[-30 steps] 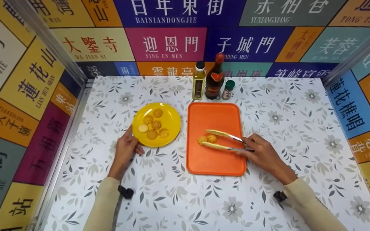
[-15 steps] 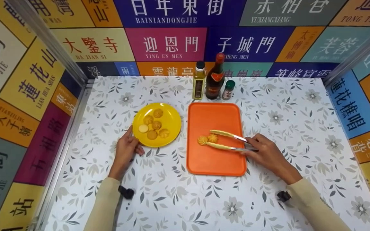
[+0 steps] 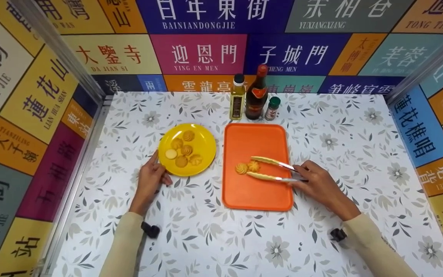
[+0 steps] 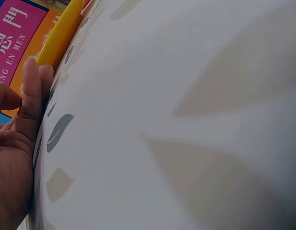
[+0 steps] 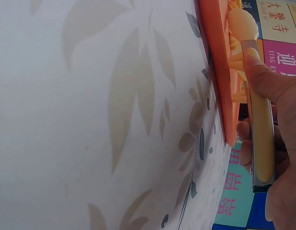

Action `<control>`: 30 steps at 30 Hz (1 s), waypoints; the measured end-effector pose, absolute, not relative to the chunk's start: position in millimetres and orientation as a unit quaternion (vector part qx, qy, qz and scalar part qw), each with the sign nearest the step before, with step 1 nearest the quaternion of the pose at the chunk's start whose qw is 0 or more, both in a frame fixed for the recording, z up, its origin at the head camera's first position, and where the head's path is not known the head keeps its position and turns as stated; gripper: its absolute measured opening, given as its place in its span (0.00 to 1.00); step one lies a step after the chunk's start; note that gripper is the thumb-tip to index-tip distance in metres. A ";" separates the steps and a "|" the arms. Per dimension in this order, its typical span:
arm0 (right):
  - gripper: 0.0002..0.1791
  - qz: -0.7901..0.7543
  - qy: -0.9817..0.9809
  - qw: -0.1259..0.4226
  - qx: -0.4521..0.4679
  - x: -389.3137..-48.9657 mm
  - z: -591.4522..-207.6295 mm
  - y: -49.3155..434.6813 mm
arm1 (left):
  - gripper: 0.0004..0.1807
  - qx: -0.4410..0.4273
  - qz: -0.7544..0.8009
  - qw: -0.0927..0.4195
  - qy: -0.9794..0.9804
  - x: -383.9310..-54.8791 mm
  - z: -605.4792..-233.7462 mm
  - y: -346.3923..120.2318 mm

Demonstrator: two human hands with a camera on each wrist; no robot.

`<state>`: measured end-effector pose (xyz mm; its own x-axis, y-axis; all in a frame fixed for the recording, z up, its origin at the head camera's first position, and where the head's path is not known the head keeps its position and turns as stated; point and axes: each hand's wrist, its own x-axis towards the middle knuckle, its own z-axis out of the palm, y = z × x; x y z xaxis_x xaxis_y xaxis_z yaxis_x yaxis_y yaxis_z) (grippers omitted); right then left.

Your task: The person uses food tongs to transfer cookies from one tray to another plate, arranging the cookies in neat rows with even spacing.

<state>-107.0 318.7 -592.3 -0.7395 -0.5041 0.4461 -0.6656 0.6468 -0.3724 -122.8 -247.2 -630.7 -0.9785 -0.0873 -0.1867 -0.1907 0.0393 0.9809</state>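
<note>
In the head view my left hand [image 3: 153,173] is at the lower left rim of a yellow plate [image 3: 208,163] with several round cookies [image 3: 186,150]. The left wrist view shows straight fingers [image 4: 31,91] right at the plate's edge. My right hand [image 3: 317,182] grips metal tongs [image 3: 283,179] with yellowish tips, whose arms stand apart over an orange tray [image 3: 258,196]. Between the tips lies a swirled cookie [image 3: 253,166], and a second swirled cookie [image 3: 241,168] sits just left of it. In the right wrist view, thumb and fingers wrap the tongs' handle [image 5: 263,139].
Behind the tray stand an oil bottle [image 3: 237,100], a dark red-capped bottle [image 3: 257,96] and a small green-capped shaker [image 3: 272,108]. Floral cloth [image 3: 214,246] covers the table. Printed panels [image 3: 198,54] wall it in at the back and sides.
The right hand and tongs have shifted slightly right, so the tips have drawn back from the left cookie and flank the right one. The left hand and plate stay in place.
</note>
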 end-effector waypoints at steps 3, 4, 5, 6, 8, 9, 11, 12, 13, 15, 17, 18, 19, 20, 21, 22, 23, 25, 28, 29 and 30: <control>0.30 0.263 -0.894 0.152 0.330 -108.2 -592.3 318.4 | 0.39 -0.094 0.681 0.033 0.725 -122.1 -631.0 -247.0; 0.31 0.264 -0.894 0.151 0.330 -108.5 -592.3 318.5 | 0.39 -0.093 0.679 0.033 0.728 -121.9 -630.9 -246.8; 0.30 0.264 -0.894 0.149 0.330 -108.8 -592.2 318.5 | 0.39 -0.095 0.680 0.032 0.727 -121.9 -630.9 -246.6; 0.30 0.265 -0.894 0.148 0.329 -109.0 -592.1 318.6 | 0.39 -0.095 0.679 0.032 0.727 -122.0 -630.9 -246.3; 0.30 0.269 -0.895 0.143 0.326 -109.3 -591.9 318.9 | 0.39 -0.096 0.680 0.032 0.726 -122.1 -630.6 -245.7; 0.30 0.270 -0.895 0.139 0.326 -109.7 -591.9 318.6 | 0.39 -0.095 0.680 0.032 0.726 -122.1 -630.5 -245.8; 0.31 0.275 -0.895 0.132 0.325 -110.6 -591.9 318.2 | 0.39 -0.096 0.680 0.032 0.726 -122.2 -630.4 -246.0; 0.31 0.277 -0.895 0.129 0.325 -111.2 -591.8 318.0 | 0.39 -0.096 0.679 0.034 0.727 -122.2 -630.3 -246.2; 0.31 0.280 -0.894 0.126 0.326 -111.9 -591.9 317.8 | 0.39 -0.096 0.680 0.034 0.726 -122.2 -630.1 -246.3; 0.31 0.285 -0.892 0.124 0.329 -113.4 -591.8 317.4 | 0.39 -0.096 0.680 0.035 0.726 -122.2 -630.0 -246.6; 0.31 0.286 -0.890 0.126 0.332 -114.6 -591.6 317.0 | 0.38 -0.097 0.682 0.037 0.724 -122.3 -630.2 -247.0; 0.31 0.285 -0.890 0.127 0.334 -115.2 -591.2 316.7 | 0.38 -0.097 0.683 0.038 0.723 -122.4 -630.3 -247.1; 0.31 0.283 -0.889 0.128 0.335 -115.7 -590.9 316.5 | 0.38 -0.098 0.685 0.038 0.721 -122.5 -630.5 -247.1; 0.31 0.281 -0.889 0.129 0.336 -116.1 -590.3 316.2 | 0.38 -0.099 0.685 0.040 0.720 -122.6 -630.6 -247.2; 0.31 0.279 -0.890 0.129 0.337 -116.6 -589.5 315.9 | 0.38 -0.100 0.687 0.040 0.719 -122.7 -630.8 -247.3; 0.30 0.278 -0.890 0.129 0.338 -117.0 -588.9 315.8 | 0.38 -0.100 0.688 0.041 0.717 -122.8 -630.9 -247.3; 0.30 0.277 -0.890 0.129 0.338 -117.4 -588.3 315.7 | 0.38 -0.101 0.689 0.042 0.716 -122.9 -630.6 -247.1; 0.30 0.279 -0.890 0.128 0.339 -118.1 -587.1 315.7 | 0.38 -0.101 0.691 0.043 0.714 -122.9 -630.6 -246.9; 0.30 0.281 -0.887 0.128 0.344 -119.1 -586.2 316.3 | 0.38 -0.098 0.694 0.039 0.712 -122.5 -630.5 -246.6; 0.30 0.281 -0.886 0.128 0.347 -119.4 -586.2 316.7 | 0.38 -0.095 0.694 0.037 0.713 -122.3 -630.3 -246.5; 0.30 0.281 -0.884 0.129 0.349 -119.7 -586.3 317.0 | 0.38 -0.094 0.692 0.034 0.715 -122.0 -630.7 -246.7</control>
